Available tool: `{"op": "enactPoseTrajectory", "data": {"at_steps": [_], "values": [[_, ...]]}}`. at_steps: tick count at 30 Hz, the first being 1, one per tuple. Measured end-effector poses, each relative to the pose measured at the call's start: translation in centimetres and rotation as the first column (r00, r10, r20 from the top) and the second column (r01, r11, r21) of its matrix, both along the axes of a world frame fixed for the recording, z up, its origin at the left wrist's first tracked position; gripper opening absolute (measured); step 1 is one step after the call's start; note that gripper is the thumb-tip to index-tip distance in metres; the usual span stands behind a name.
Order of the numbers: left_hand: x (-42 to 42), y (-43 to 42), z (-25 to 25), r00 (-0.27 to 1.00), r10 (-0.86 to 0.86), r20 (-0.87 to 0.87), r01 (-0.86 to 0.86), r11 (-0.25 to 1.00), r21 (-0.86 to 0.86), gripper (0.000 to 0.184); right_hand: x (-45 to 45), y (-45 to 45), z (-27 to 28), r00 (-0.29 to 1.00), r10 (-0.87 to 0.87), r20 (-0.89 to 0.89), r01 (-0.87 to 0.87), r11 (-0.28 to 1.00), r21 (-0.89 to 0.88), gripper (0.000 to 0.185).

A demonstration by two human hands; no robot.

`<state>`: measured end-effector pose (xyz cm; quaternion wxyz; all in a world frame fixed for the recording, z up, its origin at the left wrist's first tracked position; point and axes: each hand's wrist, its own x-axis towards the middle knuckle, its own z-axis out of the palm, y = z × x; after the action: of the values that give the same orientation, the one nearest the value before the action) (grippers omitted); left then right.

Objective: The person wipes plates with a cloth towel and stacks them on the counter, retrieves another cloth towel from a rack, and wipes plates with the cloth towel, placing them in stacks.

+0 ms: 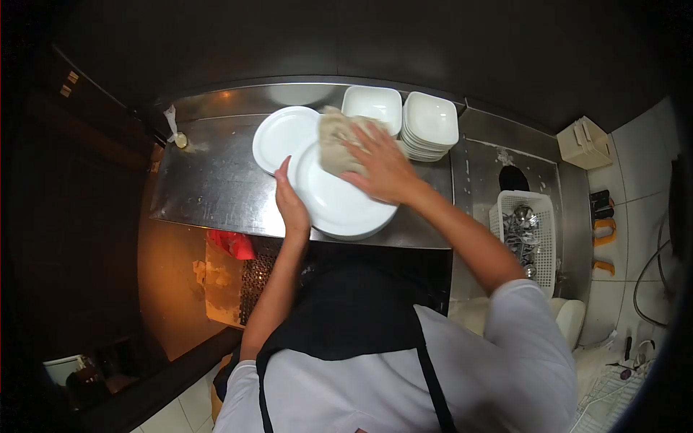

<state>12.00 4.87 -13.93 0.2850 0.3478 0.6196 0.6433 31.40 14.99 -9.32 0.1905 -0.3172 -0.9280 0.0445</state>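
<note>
One round white plate [281, 138] is seen farthest left on the steel counter [206, 184], any others beneath it not being clearly told; beside it, the left hand [293, 208] is set along the rim of a round plate stack [345, 208], its fingers straight, though whether any are hooked under the rim cannot be told; over the stack's far edge a beige cloth [336, 148] is pressed by the right hand [382, 162], its fingers spread wide; wiping of the top plate appears to be in hand, and steady bracing on the left with the cloth carried across the surface seems called for; farther right, square white dishes [432, 119] are stacked.
</note>
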Motion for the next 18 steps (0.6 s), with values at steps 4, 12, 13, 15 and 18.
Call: {"op": "enactPoseTrajectory", "data": {"at_steps": [4,12,13,15,18], "values": [[0.6,-0.3,1.8,0.859,-0.051,0.509,0.002,0.995,0.096,0.072,-4.7,-5.8,-1.4,0.956,0.189,-0.224,-0.22,0.968,-0.12,0.06],[-1.4,0.7,3.6,0.838,-0.036,-0.545,-0.06,0.986,-0.158,0.038,7.1,-7.1,-1.1,0.987,-0.064,-0.146,0.043,0.989,-0.142,0.056],[-2.0,1.1,3.4,0.825,-0.031,-0.564,-0.061,0.988,-0.145,0.033,6.9,-6.5,-1.6,0.966,-0.159,-0.203,0.123,0.976,-0.178,0.054],[-2.2,2.0,2.3,0.841,0.019,-0.541,-0.058,0.997,-0.054,0.033,6.2,-5.0,-3.0,0.886,-0.273,-0.376,0.17,0.944,-0.283,0.053],[1.1,1.7,4.2,0.9,0.064,-0.431,-0.105,0.992,-0.072,0.047,5.4,-3.5,-3.5,0.784,-0.236,-0.573,0.039,0.942,-0.334,0.054]]}}
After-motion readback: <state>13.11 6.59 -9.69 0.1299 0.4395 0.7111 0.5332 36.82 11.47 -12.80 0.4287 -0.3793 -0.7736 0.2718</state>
